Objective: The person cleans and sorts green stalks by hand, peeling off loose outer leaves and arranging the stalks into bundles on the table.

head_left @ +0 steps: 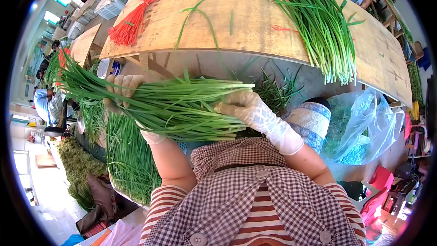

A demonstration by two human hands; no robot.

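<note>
A thick bunch of garlic chives (pixel 182 105) lies sideways across both my gloved hands, in front of my checked apron. My left hand (pixel 124 92) is wrapped around its leafy part, with the leaf tips trailing off to the left. Near the pale cut ends, my right hand (pixel 243 107) grips the bunch; some of its fingers are hidden behind the stems. On the wooden table (pixel 255 32) rests another pile of garlic chives (pixel 318 23), its white ends over the front edge. A bundle of red ties (pixel 141 13) lies at the table's left.
More chives (pixel 129 155) are heaped at my left side. Loose trimmings (pixel 277 86) lie under the table. To the right stands a clear plastic bag (pixel 368 127) beside a blue-and-white cloth-covered thing (pixel 309 120). Other people sit at the far left and across the table.
</note>
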